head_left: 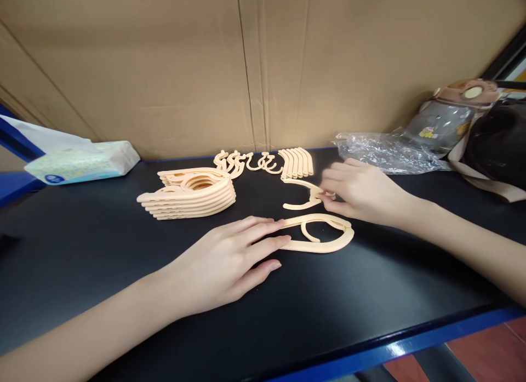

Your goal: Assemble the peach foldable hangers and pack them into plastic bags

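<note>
My left hand (240, 255) lies with fingers stretched out and apart, its fingertips resting on the left end of a cream folding clothes hanger (316, 248). That hanger lies folded on the black tabletop (329, 311), its hook curled inside the loop. Just behind it, my right hand (358, 191) pinches the right end of a second cream hanger piece (302, 206) with two curved arms. My fingers hide part of that end. A neat stack of folded cream hangers (189, 204) stands left of both hands.
Loose cream hooks (234, 164) and a row of curved hanger arms (298, 163) lie at the back. A tissue pack (86, 161) sits at the left. Clear plastic wrap (382, 152), a bottle (444, 121) and a dark bag (499, 146) occupy the right. Cardboard (184, 69) rises behind the table.
</note>
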Tool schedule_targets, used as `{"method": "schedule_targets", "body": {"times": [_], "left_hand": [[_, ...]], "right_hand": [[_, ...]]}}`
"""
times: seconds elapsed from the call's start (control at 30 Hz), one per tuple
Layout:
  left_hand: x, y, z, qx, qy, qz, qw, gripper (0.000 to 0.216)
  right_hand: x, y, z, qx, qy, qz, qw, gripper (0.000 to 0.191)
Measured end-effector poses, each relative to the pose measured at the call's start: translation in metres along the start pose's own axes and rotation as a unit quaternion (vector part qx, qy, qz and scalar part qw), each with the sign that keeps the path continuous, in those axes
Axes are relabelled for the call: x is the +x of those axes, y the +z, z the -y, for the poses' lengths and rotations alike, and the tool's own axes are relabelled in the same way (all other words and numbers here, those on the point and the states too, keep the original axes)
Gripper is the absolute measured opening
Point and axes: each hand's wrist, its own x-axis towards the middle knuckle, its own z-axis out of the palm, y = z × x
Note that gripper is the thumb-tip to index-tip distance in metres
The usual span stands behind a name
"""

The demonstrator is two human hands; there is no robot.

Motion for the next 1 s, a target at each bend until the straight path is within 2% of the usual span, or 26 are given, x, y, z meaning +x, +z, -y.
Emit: {"method": "schedule_targets", "body": {"times": [0.1,0.17,0.23,0.33,0.47,0.53,0.6,0.67,0.83,0.9,1.0], "left_hand": [[0.001,0.001,0.0,0.011,0.008,-0.007,1.0,0.033],[0.002,0.001,-0.001,0.024,0.018,-0.013,0.999,0.032],[0.003,0.001,-0.003,0.045,0.038,-0.029,0.998,0.03],[0.004,0.0,-0.007,0.087,0.066,-0.074,0.991,0.028],[0.004,-0.001,-0.012,0.08,0.05,-0.093,0.991,0.035],[0.004,-0.001,-0.012,0.044,0.039,-0.09,0.994,0.03],[0.005,0.0,-0.01,0.018,0.037,-0.095,0.995,0.023],[0.005,0.001,-0.008,0.006,0.033,-0.105,0.994,0.018],[0.004,0.003,-0.007,-0.006,0.03,-0.095,0.995,0.024],[0.003,0.003,-0.008,0.001,0.032,-0.093,0.995,0.028],[0.004,0.003,-0.011,0.026,0.032,-0.093,0.995,0.021]], "right_hand": [[0.001,-0.006,0.007,0.1,0.047,-0.021,0.994,0.02],[0.001,-0.01,0.015,0.229,0.081,-0.004,0.97,0.019],[0.001,-0.013,0.024,0.368,0.099,0.03,0.924,0.022],[0.0,-0.015,0.039,0.508,0.085,0.069,0.855,0.026],[0.0,-0.016,0.055,0.649,0.093,0.098,0.749,0.018],[0.0,-0.016,0.059,0.701,0.11,0.105,0.697,0.013],[0.001,-0.015,0.06,0.732,0.131,0.1,0.661,0.011],[0.001,-0.016,0.059,0.739,0.145,0.084,0.652,0.012],[0.0,-0.02,0.057,0.698,0.128,0.056,0.702,0.014],[-0.001,-0.022,0.058,0.696,0.119,0.065,0.705,0.014],[-0.003,-0.022,0.06,0.703,0.104,0.078,0.7,0.013]]}}
